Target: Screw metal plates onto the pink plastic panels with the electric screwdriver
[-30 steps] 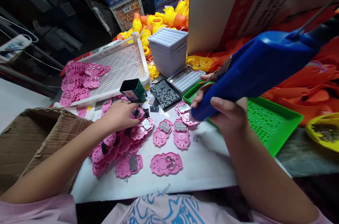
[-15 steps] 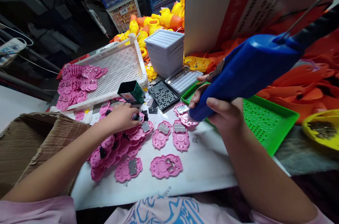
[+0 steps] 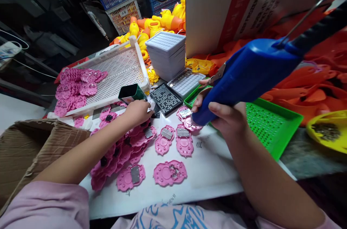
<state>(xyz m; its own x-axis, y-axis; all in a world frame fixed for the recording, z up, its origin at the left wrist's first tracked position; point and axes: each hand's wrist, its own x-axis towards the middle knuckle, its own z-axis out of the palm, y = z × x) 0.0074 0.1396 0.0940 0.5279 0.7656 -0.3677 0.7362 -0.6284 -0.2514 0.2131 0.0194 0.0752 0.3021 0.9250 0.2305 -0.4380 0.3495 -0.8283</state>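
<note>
My right hand is wrapped round a blue electric screwdriver, tilted with its nose down at a pink plastic piece that carries a metal plate. A cord and a wire hook run from the tool's upper end. My left hand is at the far edge of a heap of pink plastic pieces, beside small dark and silvery plates. Its fingers are bent together, and whatever they pinch is hidden. Two pink pieces with metal plates lie side by side nearby. Closer to me, another pink piece bears several screws.
A dark green tin and a black tray of small shiny parts stand beyond my left hand. Farther back are a white mesh crate and stacked white trays. A green basket lies right; a cardboard box stands left.
My left hand has moved right and slightly away from me, from the pink heap toward the small plates. My right hand keeps the screwdriver on the same pink piece. The view has shifted slightly.
</note>
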